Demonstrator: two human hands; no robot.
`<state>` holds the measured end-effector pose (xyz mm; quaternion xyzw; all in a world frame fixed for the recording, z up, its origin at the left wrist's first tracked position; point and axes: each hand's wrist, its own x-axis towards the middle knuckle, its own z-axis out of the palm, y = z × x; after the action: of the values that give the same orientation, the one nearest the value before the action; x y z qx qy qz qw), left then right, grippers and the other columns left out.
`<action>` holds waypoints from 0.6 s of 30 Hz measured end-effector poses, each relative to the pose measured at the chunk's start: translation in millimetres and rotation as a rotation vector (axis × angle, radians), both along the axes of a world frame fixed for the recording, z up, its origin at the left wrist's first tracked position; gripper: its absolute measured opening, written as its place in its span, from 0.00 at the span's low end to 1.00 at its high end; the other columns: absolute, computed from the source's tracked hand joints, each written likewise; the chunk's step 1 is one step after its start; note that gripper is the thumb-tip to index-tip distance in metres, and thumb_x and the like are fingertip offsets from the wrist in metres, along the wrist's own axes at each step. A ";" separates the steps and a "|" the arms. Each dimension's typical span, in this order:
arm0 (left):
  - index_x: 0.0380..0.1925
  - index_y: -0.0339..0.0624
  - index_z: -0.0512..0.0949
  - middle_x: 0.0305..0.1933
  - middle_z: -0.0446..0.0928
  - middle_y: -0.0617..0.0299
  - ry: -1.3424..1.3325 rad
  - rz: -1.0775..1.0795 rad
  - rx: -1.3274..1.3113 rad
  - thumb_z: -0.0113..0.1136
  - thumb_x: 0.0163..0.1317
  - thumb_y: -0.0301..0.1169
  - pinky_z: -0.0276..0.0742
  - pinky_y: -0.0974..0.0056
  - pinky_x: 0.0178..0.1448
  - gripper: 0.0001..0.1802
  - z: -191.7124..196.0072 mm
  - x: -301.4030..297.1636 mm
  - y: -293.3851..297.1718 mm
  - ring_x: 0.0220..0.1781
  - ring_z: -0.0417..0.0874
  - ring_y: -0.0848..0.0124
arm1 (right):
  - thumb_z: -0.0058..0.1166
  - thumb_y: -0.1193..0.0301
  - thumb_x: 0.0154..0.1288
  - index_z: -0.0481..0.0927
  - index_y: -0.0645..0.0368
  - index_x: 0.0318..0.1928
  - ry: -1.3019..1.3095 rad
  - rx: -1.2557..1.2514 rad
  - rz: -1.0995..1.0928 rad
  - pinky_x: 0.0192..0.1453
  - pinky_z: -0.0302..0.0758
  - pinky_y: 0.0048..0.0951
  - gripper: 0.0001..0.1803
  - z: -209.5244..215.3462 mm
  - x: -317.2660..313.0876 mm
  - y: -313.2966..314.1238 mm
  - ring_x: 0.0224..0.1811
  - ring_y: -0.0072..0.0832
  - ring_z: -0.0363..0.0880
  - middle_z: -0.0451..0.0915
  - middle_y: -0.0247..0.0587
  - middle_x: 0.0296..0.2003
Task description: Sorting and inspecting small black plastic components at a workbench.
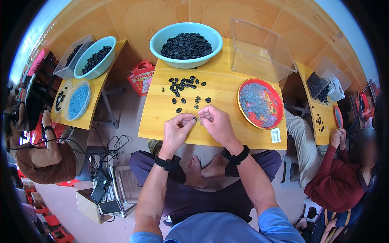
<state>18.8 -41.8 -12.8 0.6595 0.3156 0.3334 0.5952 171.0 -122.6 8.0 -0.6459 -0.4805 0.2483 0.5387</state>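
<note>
Pinching one black piece (195,118) with left fingers (187,116); grip of right fingers (206,113) unclear; two turquoise basins (186,63)

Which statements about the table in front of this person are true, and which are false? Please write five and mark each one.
1. The left hand holds a small black piece in its fingers. True.
2. The right hand lies flat on the table. False: its fingers are bent, close to the left hand's.
3. The large basin is yellow. False: it is light blue-green.
4. The red tray is right of the loose black pieces. True.
5. The clear box holds the red tray. False: it stands behind the tray.
</note>
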 end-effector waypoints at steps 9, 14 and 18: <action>0.41 0.32 0.83 0.33 0.83 0.66 0.044 0.009 0.029 0.66 0.63 0.23 0.77 0.74 0.41 0.08 2.5 -0.8 0.3 0.34 0.79 0.82 | 0.55 0.82 0.63 0.78 0.67 0.41 -0.050 -0.046 0.034 0.41 0.80 0.23 0.06 6.7 -1.5 -1.4 0.33 0.20 0.83 0.84 0.40 0.32; 0.41 0.32 0.83 0.32 0.83 0.65 0.058 0.017 0.050 0.66 0.62 0.23 0.77 0.74 0.41 0.08 8.1 -0.4 -2.0 0.33 0.80 0.82 | 0.55 0.82 0.63 0.78 0.67 0.41 -0.037 -0.037 0.024 0.40 0.80 0.23 0.06 8.3 -1.4 -2.1 0.33 0.20 0.83 0.84 0.40 0.31; 0.40 0.32 0.83 0.32 0.84 0.65 0.073 0.015 0.075 0.66 0.62 0.23 0.77 0.74 0.40 0.08 5.9 -0.4 -1.1 0.33 0.80 0.82 | 0.55 0.82 0.62 0.78 0.67 0.41 -0.062 -0.027 0.036 0.39 0.80 0.23 0.06 8.4 -1.5 -1.4 0.32 0.20 0.83 0.84 0.40 0.30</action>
<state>18.5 -42.9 -7.0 0.6907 0.3295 0.3252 0.5556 169.5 -124.0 16.4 -0.6517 -0.5052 0.2442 0.5102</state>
